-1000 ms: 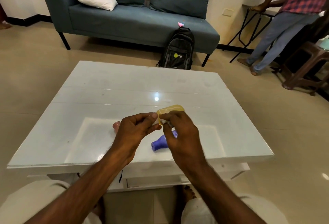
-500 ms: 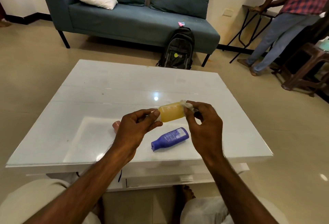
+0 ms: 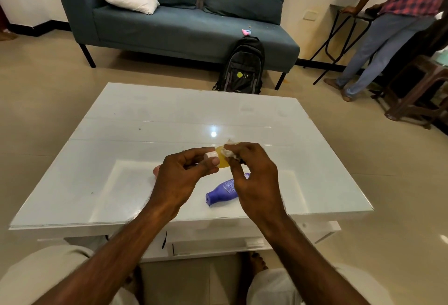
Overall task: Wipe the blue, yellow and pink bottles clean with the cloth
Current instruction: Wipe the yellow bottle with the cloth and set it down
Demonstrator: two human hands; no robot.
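My left hand (image 3: 180, 178) pinches the white cap end of the yellow bottle (image 3: 222, 161) and holds it sideways above the white table (image 3: 155, 120). My right hand (image 3: 252, 176) presses a small white cloth (image 3: 229, 152) against the yellow bottle's body, covering most of it. The blue bottle (image 3: 221, 193) lies on its side on the table below my hands, cap toward me, partly hidden by my right hand. Only a sliver of the pink bottle (image 3: 156, 171) shows behind my left hand.
A blue sofa (image 3: 184, 28) with pillows stands beyond the table, with a black backpack (image 3: 242, 69) leaning against it. A person in a checked shirt (image 3: 397, 14) stands at the right by a folding stand. A brown stool (image 3: 421, 91) sits far right.
My right hand with the cloth has slid back along the yellow bottle from its far end toward the cap, covering most of the bottle again. My left hand has kept its hold.
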